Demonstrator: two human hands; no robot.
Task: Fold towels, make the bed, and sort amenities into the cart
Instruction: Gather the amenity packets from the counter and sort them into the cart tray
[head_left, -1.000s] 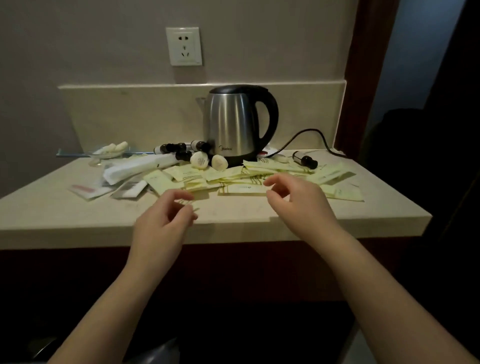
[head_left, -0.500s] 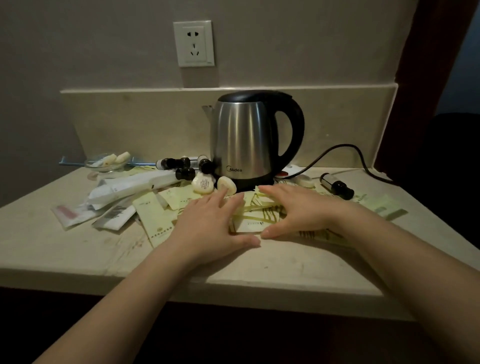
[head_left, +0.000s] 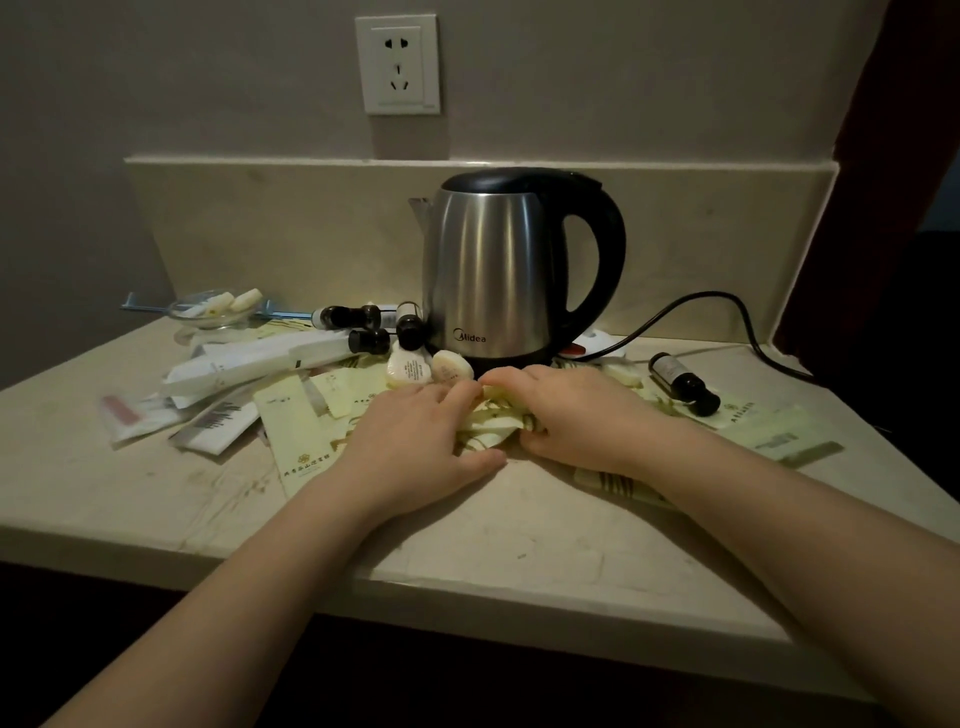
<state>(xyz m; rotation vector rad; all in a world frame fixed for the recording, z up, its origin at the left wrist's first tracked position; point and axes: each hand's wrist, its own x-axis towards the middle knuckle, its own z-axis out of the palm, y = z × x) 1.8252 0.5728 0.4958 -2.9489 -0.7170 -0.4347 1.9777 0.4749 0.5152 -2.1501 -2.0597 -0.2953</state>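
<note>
Dim, soft overhead light; dark, wide-angle-bent edges.

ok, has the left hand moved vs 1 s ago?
Yes. The left hand went forward from the front edge of the counter to the yellow sachets just before the kettle, beside the right hand.

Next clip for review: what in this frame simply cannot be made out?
Head view: how many yellow packets are bunched between the left hand and right hand; the hands cover them.
Print on the small bottle: too small, too dim.
Where the kettle cord ends: it drops off the counter into darkness at the right.
The cart: outside the frame.
</note>
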